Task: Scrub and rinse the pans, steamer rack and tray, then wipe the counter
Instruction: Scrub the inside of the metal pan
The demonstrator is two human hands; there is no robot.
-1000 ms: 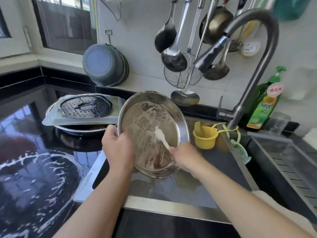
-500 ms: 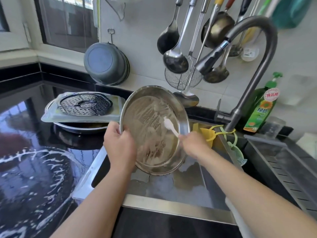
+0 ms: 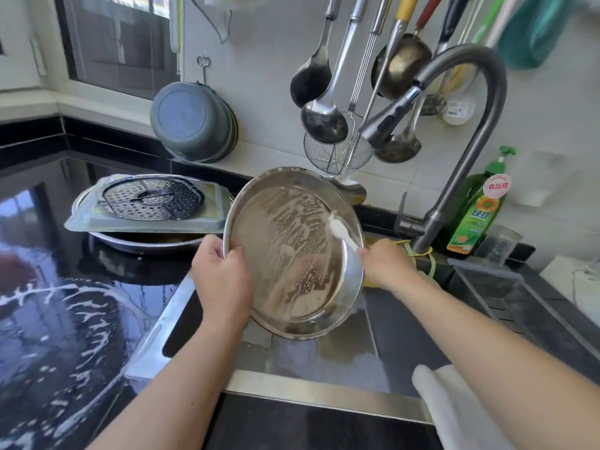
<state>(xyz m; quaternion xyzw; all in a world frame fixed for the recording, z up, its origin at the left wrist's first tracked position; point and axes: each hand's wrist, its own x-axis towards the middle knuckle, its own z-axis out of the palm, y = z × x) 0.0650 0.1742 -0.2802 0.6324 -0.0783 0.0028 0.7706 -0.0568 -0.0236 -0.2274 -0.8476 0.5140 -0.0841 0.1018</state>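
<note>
While the left hand is curling its fingers round the left rim of the round metal pan, thumb lying over the inside edge, the right hand is closing its fingers round the handle of a small white brush. Both hands are gripping firmly, with no fingers spread. The brush head is pressing on the upper right of the pan's inner face, close to the rim. Soapy streaks are covering most of that face, with brownish film showing through.

The pan is standing tilted on edge above the sink, its inside facing the person, its lower rim hanging just over the sink floor. The tap is arching over from the right and no water is running from it that I can see.

Judging by this, the job is sitting in its early part: this pan is being scrubbed and not yet rinsed. To the left, the steamer rack is lying on the tray, and the tray is resting across a second pan; all three are looking untouched and waiting. The black counter is carrying white foam trails, so wiping is left too. A green soap bottle is standing beside the tap.
</note>
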